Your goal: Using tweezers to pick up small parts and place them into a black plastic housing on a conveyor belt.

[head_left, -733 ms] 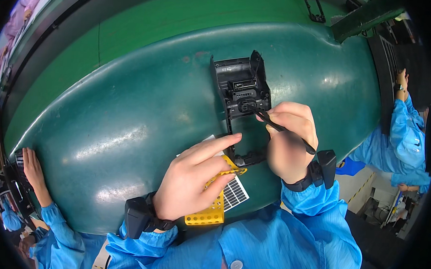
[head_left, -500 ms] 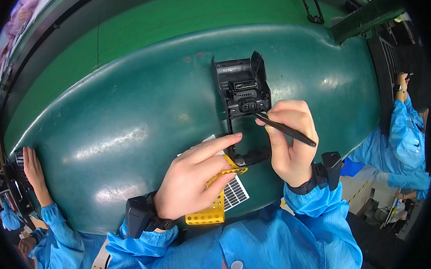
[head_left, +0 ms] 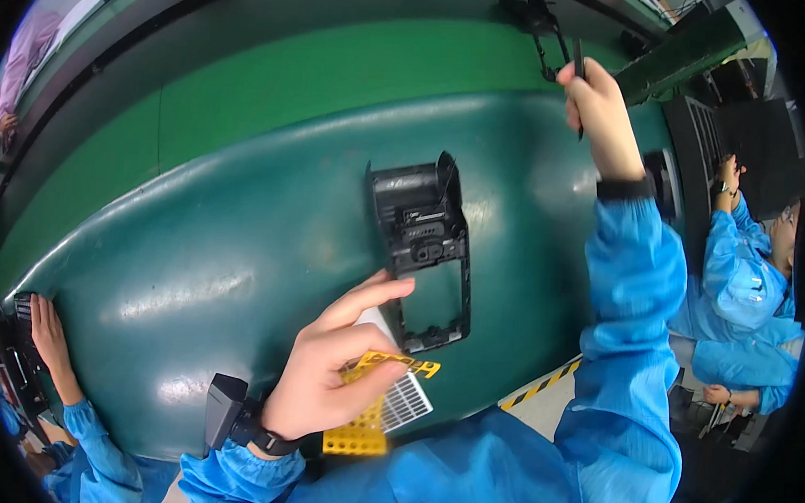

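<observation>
My left hand (head_left: 333,366) is closed on a yellow perforated strip (head_left: 356,436), pinched between thumb and fingers. Its stretched index finger lies at the left side of a black plastic housing (head_left: 422,225), which rests on the green mat with a rectangular open frame at its near end. Under the left hand, a white sheet with a dark grid (head_left: 406,404) shows partly. Far out to the right, my right hand (head_left: 600,102) is raised, its fingers closed around slim black tweezers (head_left: 578,56) held upright; motion blurs it slightly.
A second black frame part (head_left: 537,26) lies beyond the mat's far edge, near a green post (head_left: 686,57). At the left, a co-worker's hand (head_left: 50,338) rests on a dark part. Another person in blue (head_left: 737,287) sits at the right.
My right hand has moved from the housing to the far right, taking the tweezers along. The left hand still grips the yellow strip. The housing's near frame now lies more squarely in view.
</observation>
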Motion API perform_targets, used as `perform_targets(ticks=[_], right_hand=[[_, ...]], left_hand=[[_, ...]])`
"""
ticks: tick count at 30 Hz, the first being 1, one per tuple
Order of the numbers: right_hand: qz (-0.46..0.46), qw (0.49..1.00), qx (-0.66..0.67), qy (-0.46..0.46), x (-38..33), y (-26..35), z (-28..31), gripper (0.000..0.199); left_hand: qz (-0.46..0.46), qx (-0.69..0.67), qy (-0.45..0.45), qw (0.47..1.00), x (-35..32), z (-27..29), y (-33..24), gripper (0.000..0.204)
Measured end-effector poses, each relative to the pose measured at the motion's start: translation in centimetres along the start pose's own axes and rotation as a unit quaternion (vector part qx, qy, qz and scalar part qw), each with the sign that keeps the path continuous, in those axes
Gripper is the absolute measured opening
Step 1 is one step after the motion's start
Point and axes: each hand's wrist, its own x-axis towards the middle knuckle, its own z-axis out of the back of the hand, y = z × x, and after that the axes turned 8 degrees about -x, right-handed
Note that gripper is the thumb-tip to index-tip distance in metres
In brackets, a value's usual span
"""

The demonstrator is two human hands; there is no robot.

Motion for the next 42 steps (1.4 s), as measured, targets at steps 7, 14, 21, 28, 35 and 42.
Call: perform_targets(ticks=[7, 14, 21, 28, 35, 42], right_hand=[[-0.132, 0.895, -0.376, -0.200, 15.1, -8.2, -0.4, 0.036], [-0.023, 0.918, -0.359, -0.167, 13.9, -5.7, -1.5, 0.041], [0.148, 0.987, -0.019, -0.051, -2.8, 2.2, -6.0, 0.031], [0.100, 0.987, -0.091, 0.081, -16.9, 4.1, -9.4, 0.022], [0.202, 0.971, 0.118, -0.040, -19.8, 3.6, -9.1, 0.040], [0.044, 0.924, 0.337, 0.178, -24.0, 5.5, -11.9, 0.019]], left_hand=[[0.030, -0.098, -0.039, 0.994, 2.1, -1.1, 0.5, 0.007], [-0.021, -0.029, -0.175, 0.984, 1.8, -0.6, -0.1, 0.008], [-0.083, 0.022, -0.376, 0.923, -4.9, 7.0, -0.5, 0.015], [-0.003, 0.071, -0.424, 0.903, -8.8, 10.9, -0.3, 0.010], [-0.037, 0.157, -0.124, 0.979, -9.6, 4.8, -2.8, 0.011], [-0.001, 0.300, 0.089, 0.950, -7.7, 1.3, -1.8, 0.013]])
